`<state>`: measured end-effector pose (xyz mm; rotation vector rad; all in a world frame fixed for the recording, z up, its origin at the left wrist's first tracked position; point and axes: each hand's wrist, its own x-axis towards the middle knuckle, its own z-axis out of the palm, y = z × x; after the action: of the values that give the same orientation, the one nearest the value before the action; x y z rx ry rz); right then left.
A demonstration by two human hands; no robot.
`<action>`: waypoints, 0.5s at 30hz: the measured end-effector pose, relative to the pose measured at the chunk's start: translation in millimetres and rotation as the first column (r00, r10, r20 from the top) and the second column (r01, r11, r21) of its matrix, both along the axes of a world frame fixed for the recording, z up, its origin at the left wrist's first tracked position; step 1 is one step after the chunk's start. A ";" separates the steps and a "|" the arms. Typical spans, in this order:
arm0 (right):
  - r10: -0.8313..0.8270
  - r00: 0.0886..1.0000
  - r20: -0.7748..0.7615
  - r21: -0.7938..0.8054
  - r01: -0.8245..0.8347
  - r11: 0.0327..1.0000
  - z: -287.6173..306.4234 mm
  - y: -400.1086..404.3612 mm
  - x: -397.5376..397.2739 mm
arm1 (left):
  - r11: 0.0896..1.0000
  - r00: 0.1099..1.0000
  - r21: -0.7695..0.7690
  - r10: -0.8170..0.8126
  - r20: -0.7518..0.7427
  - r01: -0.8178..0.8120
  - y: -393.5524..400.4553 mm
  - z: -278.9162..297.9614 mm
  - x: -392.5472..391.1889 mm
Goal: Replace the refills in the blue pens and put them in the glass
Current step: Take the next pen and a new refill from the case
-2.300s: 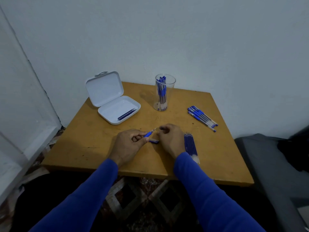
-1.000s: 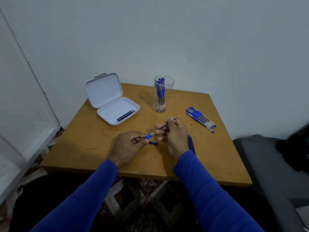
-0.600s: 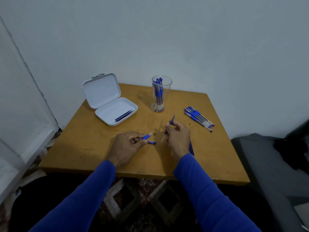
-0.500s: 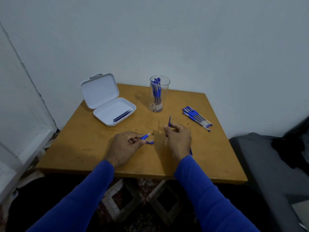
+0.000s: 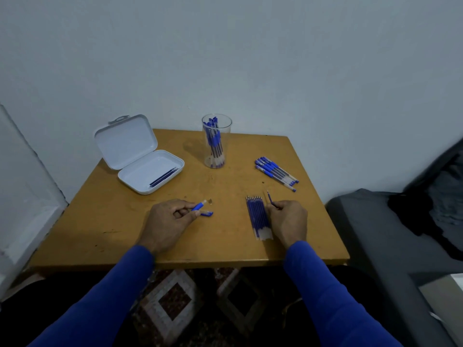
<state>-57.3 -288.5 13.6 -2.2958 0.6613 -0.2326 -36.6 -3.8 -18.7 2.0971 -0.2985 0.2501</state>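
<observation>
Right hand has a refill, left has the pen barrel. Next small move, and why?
Probably bring the right hand with its refill back toward the left hand and line the refill up with the pen barrel. They sit apart, and the barrel's front end looks open.

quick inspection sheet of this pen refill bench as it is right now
surface: wooden table, scuffed.
job's things: glass upright with pens; loose pens far right; row of refills beside the right hand; two refills in the open white case.
clutter: small blue pen part by the left hand.
hands: left hand grips a pen barrel; right hand pinches one refill.
cables: nothing seen.
surroundings: white wall, grey seat at right.
</observation>
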 end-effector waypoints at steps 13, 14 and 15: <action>0.021 0.993 -0.118 -0.003 -0.021 1.000 -3.5 -4.6 8.0 | 1.000 1.000 -0.002 -0.015 -0.016 0.015 1.1 -2.3 0.6; 0.022 0.994 -0.110 -0.001 -0.022 1.000 -4.0 -4.2 7.6 | 1.000 1.000 -0.008 -0.017 -0.019 0.017 1.0 -2.4 0.4; 0.025 0.995 -0.101 -0.002 -0.026 1.000 -4.3 -3.3 7.0 | 1.000 1.000 -0.013 -0.017 -0.022 0.016 1.0 -2.4 0.3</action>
<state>-50.3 -291.8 9.2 -2.3293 0.6821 -0.1063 -36.3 -2.8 -21.1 2.0822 -0.3000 0.2180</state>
